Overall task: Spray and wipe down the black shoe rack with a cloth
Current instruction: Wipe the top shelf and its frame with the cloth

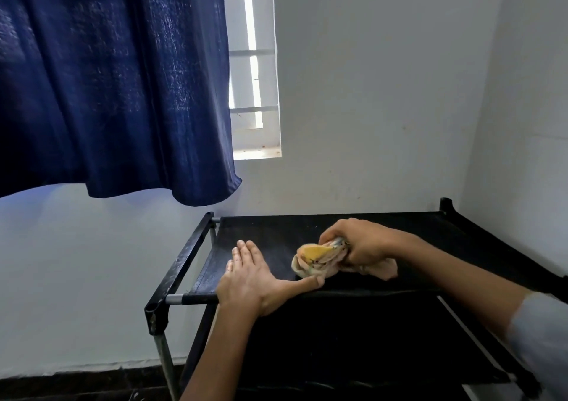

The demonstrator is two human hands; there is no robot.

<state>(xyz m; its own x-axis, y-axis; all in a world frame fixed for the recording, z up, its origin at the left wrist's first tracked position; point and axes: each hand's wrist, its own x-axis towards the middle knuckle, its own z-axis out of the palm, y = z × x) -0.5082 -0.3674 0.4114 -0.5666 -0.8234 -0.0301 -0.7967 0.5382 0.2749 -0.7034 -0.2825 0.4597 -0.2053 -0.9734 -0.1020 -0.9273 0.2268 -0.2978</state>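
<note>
Shoe rack (196, 248), top fabric shelf, against wall | right hand (364, 240) gripping bunched cloth (319, 260) mid-shelf | left hand (246, 273) flat, fingers straight, bracing front edge | advice: keep fabric taut, wipe overlapping strokes outward.

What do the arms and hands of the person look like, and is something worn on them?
Both hands are bare: no gloves, rings or watch show on the left hand or the right hand. The left forearm is uncovered as far as the picture shows. The right arm has a pale grey-blue sleeve pushed up near the elbow, so its forearm is bare too.
</note>
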